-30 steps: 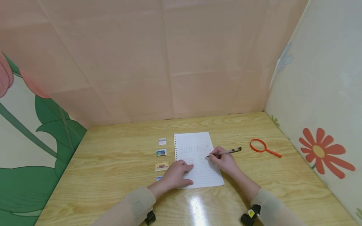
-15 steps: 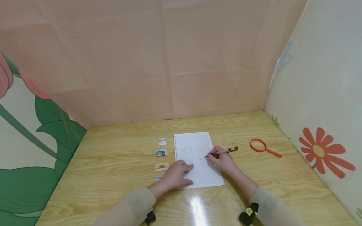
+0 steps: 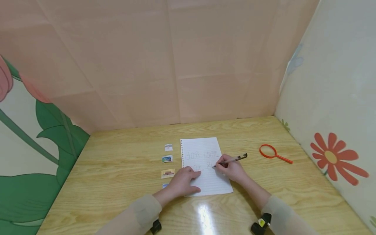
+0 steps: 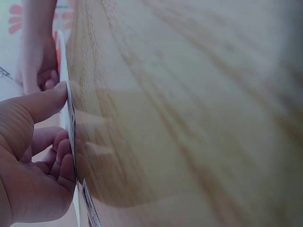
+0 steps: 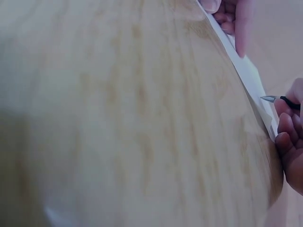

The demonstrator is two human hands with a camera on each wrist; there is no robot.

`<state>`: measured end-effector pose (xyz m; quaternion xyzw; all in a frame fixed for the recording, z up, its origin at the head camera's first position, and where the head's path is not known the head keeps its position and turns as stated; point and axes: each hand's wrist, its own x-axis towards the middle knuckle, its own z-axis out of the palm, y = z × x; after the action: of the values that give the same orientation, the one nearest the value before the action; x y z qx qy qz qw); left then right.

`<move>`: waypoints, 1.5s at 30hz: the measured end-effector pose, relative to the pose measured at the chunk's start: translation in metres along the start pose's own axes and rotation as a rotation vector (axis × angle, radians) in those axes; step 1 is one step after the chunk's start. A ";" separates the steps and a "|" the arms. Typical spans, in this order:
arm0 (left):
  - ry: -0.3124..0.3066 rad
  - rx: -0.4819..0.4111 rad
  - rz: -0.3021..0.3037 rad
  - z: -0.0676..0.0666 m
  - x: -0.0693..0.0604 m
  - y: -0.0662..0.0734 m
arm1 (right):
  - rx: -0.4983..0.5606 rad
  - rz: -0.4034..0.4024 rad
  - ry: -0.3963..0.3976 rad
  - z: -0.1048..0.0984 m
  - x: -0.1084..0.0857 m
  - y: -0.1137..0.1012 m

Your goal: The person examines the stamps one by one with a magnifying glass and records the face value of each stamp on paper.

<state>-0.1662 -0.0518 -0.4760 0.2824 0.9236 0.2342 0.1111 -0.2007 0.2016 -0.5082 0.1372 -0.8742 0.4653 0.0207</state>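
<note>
A sheet of lined paper (image 3: pixel 205 186) with punched holes down its left edge lies on the table, bearing handwritten figures, among them "150". My right hand (image 3: pixel 232 169) pinches a pen (image 3: pixel 239 157) with its tip at the paper, beside the second row of writing. In the right wrist view the silvery tip of the pen (image 5: pixel 268 98) shows against the sheet. My left hand (image 3: pixel 182 181) rests on the lower left of the paper, thumb apart from the fingers, and covers part of the second row. The left wrist view shows the other fingers of the left hand (image 4: pixel 35 165) loosely bent.
Left of the paper stand several small stamp-like pictures in a column, such as a green-blue one (image 3: pixel 167 159) and a yellowish one (image 3: pixel 168 173); the lowest is partly hidden by the left hand. A red magnifying glass (image 3: pixel 275 154) lies at the right. Walls border the wooden table (image 3: pixel 117 156).
The pen tip has shifted slightly at the second row, and the right hand has moved down a little with it. A bit more writing shows there. The left hand has stayed put.
</note>
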 end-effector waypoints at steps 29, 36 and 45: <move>-0.002 -0.002 -0.002 0.003 0.001 -0.003 | -0.045 0.000 0.104 -0.002 0.010 0.006; 0.002 0.003 0.006 0.003 0.001 -0.004 | -0.044 0.005 0.090 0.000 0.011 0.006; 0.008 0.008 0.019 0.002 0.000 -0.003 | -0.039 0.018 0.065 0.000 0.010 0.004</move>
<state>-0.1674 -0.0531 -0.4795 0.2908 0.9222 0.2328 0.1040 -0.2110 0.2015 -0.5104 0.1138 -0.8833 0.4524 0.0477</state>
